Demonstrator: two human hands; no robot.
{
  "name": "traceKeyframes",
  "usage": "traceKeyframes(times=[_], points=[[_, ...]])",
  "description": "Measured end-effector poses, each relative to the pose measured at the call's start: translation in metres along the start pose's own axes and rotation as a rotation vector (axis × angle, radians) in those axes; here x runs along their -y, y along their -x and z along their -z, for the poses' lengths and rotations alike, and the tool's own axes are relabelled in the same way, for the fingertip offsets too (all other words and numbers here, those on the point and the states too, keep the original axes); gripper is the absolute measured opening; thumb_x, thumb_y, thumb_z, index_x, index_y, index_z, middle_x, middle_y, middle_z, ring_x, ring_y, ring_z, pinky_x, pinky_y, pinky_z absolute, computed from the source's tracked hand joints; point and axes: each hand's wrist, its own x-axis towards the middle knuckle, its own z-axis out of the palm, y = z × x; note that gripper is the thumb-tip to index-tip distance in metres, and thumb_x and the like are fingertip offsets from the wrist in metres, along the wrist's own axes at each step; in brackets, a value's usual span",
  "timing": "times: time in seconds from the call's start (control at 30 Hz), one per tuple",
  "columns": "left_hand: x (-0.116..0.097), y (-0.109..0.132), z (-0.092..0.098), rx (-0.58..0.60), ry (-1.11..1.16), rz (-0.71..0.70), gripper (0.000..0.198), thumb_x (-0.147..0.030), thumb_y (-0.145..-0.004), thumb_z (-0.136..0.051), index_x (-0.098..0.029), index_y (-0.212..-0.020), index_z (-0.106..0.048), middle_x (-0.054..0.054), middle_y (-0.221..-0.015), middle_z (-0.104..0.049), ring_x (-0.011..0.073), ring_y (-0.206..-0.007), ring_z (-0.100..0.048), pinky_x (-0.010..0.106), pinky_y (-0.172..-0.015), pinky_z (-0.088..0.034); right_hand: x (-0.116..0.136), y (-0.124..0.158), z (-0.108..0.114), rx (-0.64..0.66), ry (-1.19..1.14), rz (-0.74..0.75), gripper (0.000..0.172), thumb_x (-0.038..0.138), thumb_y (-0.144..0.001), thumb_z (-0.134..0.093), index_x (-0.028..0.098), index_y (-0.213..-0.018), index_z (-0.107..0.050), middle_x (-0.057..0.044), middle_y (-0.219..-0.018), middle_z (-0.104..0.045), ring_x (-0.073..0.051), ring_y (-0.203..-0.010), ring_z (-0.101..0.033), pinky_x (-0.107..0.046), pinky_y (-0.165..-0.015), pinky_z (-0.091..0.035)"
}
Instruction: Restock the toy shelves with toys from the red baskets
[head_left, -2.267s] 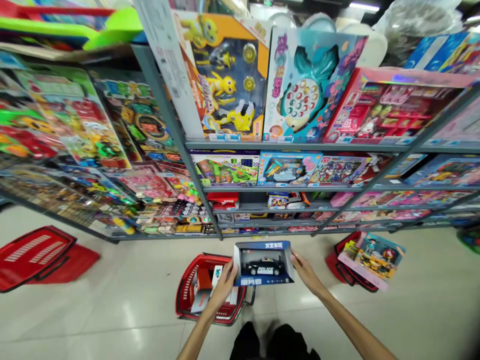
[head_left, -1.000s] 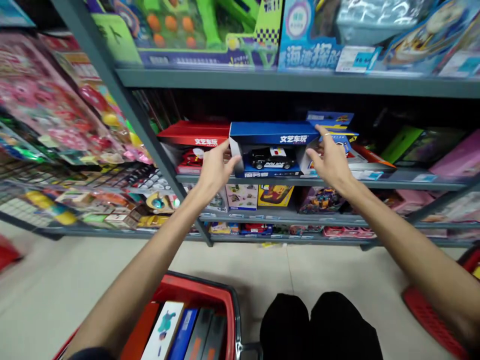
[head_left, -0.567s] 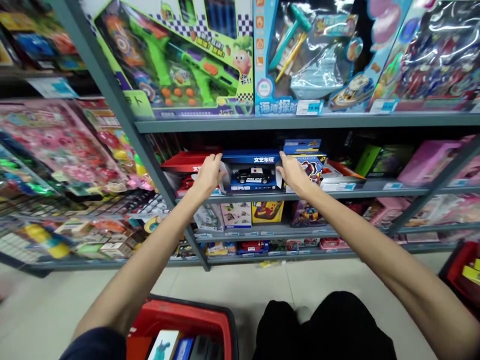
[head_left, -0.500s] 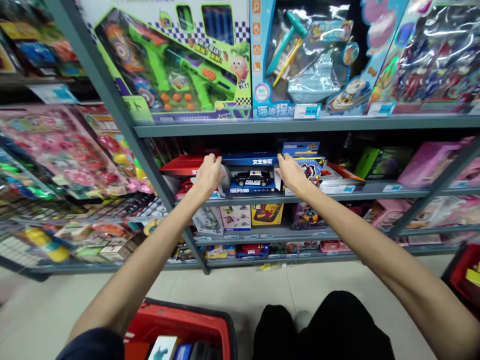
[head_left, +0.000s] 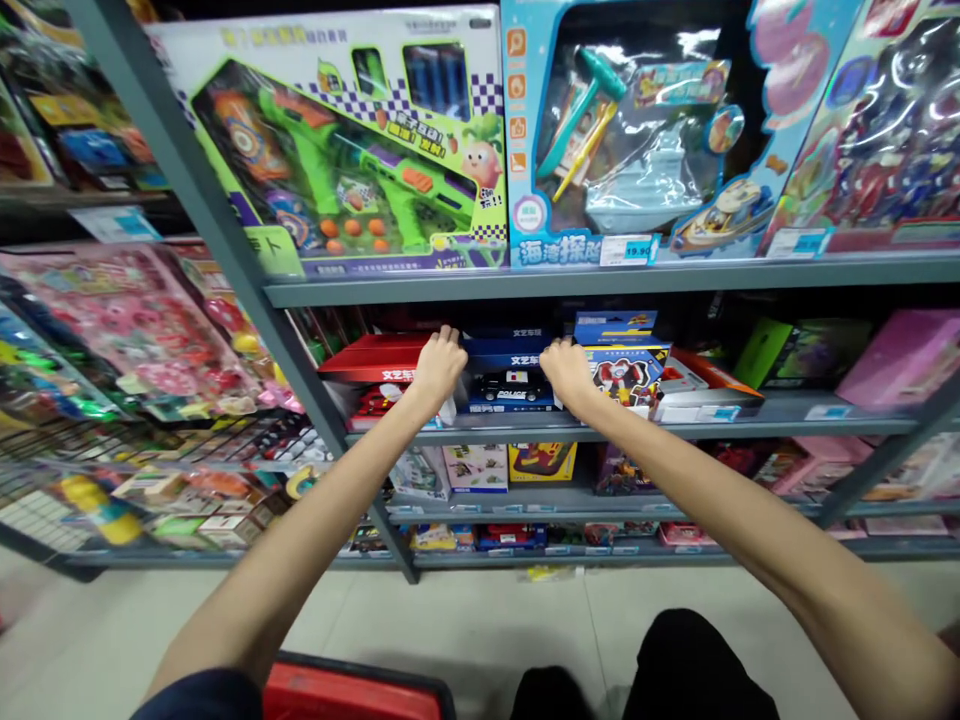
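Observation:
A blue box holding a black toy police car (head_left: 510, 385) rests on the grey shelf (head_left: 675, 430), between a red toy-car box (head_left: 375, 365) on its left and a robot toy box (head_left: 626, 372) on its right. My left hand (head_left: 437, 368) curls around the blue box's left end. My right hand (head_left: 568, 375) curls around its right end. Both arms reach straight out to the shelf.
Above is a shelf with a green toy-gun box (head_left: 352, 160) and a light-blue toy set (head_left: 637, 130). Lower shelves hold small boxes. A grey upright post (head_left: 247, 290) stands left of my hands. The rim of a red basket (head_left: 352, 690) is on the floor below me.
The box went from in front of me above the basket up onto the shelf, and my hands have pushed it further back between its neighbours. The view has tilted up a little.

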Motion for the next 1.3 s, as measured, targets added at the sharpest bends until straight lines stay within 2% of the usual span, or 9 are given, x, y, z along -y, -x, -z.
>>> traceKeyframes(times=[0.1, 0.27, 0.47, 0.63, 0.97, 1.03, 1.13, 1.23, 1.3], points=[[0.001, -0.011, -0.009, -0.02, 0.028, 0.014, 0.031, -0.006, -0.087, -0.059, -0.003, -0.11, -0.08, 0.03, -0.134, -0.065, 0.0408, -0.133, -0.051, 0.046, -0.105, -0.043, 0.005, -0.013, -0.007, -0.002, 0.08, -0.063, 0.038, -0.003, -0.097, -0.044, 0.001, -0.107, -0.08, -0.032, -0.117, -0.074, -0.034, -0.11, -0.066, -0.039, -0.082, -0.049], [0.002, -0.029, -0.02, -0.006, 0.143, 0.071, 0.037, -0.003, -0.085, -0.054, 0.0, -0.113, -0.078, 0.032, -0.137, -0.064, 0.0417, -0.137, -0.049, 0.049, -0.109, -0.039, 0.009, -0.032, -0.011, 0.034, 0.106, -0.065, 0.038, 0.0, -0.098, -0.043, -0.001, -0.114, -0.078, -0.033, -0.118, -0.073, -0.035, -0.112, -0.062, -0.039, -0.081, -0.046], [0.0, -0.036, -0.028, 0.003, 0.166, 0.119, 0.042, -0.003, -0.087, -0.053, 0.004, -0.123, -0.074, 0.035, -0.147, -0.059, 0.0425, -0.144, -0.047, 0.048, -0.112, -0.037, 0.004, -0.044, -0.018, 0.046, 0.1, -0.076, 0.039, -0.001, -0.099, -0.042, -0.002, -0.116, -0.077, -0.034, -0.121, -0.071, -0.035, -0.114, -0.064, -0.04, -0.084, -0.048], [-0.002, -0.04, -0.028, 0.039, 0.187, 0.165, 0.043, 0.001, -0.09, -0.047, -0.002, -0.122, -0.076, 0.031, -0.145, -0.063, 0.0382, -0.146, -0.048, 0.046, -0.114, -0.036, 0.001, -0.049, -0.022, 0.041, 0.103, -0.057, 0.042, -0.001, -0.097, -0.04, -0.001, -0.116, -0.078, -0.034, -0.12, -0.072, -0.034, -0.114, -0.063, -0.04, -0.083, -0.049], [-0.012, -0.061, -0.023, 0.125, 0.192, 0.223, 0.043, 0.002, -0.091, -0.043, 0.0, -0.119, -0.076, 0.032, -0.137, -0.067, 0.0408, -0.14, -0.051, 0.05, -0.108, -0.04, 0.005, -0.053, -0.024, 0.06, 0.078, -0.109, 0.042, -0.001, -0.099, -0.038, -0.003, -0.121, -0.074, -0.034, -0.125, -0.07, -0.036, -0.117, -0.061, -0.041, -0.084, -0.048], [-0.011, -0.05, -0.014, 0.05, 0.232, 0.219, 0.04, -0.002, -0.091, -0.047, 0.001, -0.121, -0.073, 0.033, -0.137, -0.065, 0.0423, -0.137, -0.052, 0.052, -0.108, -0.043, 0.01, -0.042, -0.02, 0.003, 0.057, -0.113, 0.045, -0.001, -0.099, -0.034, -0.003, -0.124, -0.072, -0.033, -0.127, -0.069, -0.036, -0.118, -0.06, -0.041, -0.083, -0.048], [-0.004, -0.004, 0.003, -0.224, 0.381, 0.157, 0.039, -0.016, -0.098, -0.052, -0.003, -0.131, -0.068, 0.029, -0.135, -0.065, 0.0409, -0.134, -0.054, 0.053, -0.109, -0.045, 0.022, -0.003, -0.013, -0.14, -0.079, -0.003, 0.044, 0.008, -0.105, -0.033, 0.002, -0.133, -0.067, -0.028, -0.131, -0.068, -0.034, -0.12, -0.062, -0.039, -0.084, -0.05], [-0.004, 0.078, 0.006, -0.407, 0.607, 0.157, 0.034, -0.033, -0.105, -0.049, -0.017, -0.123, -0.073, 0.016, -0.12, -0.073, 0.033, -0.121, -0.062, 0.05, -0.11, -0.049, 0.037, 0.064, -0.023, -0.184, -0.378, 0.092, 0.037, 0.031, -0.111, -0.043, 0.015, -0.135, -0.066, -0.017, -0.125, -0.073, -0.028, -0.11, -0.069, -0.037, -0.085, -0.054], [-0.012, 0.146, -0.008, -0.355, 0.758, 0.216, 0.032, -0.039, -0.105, -0.05, -0.021, -0.11, -0.075, 0.012, -0.107, -0.076, 0.0296, -0.108, -0.067, 0.049, -0.105, -0.053, 0.05, 0.121, -0.047, -0.13, -0.59, 0.083, 0.035, 0.037, -0.11, -0.046, 0.019, -0.131, -0.069, -0.013, -0.116, -0.076, -0.026, -0.102, -0.072, -0.036, -0.087, -0.057]])
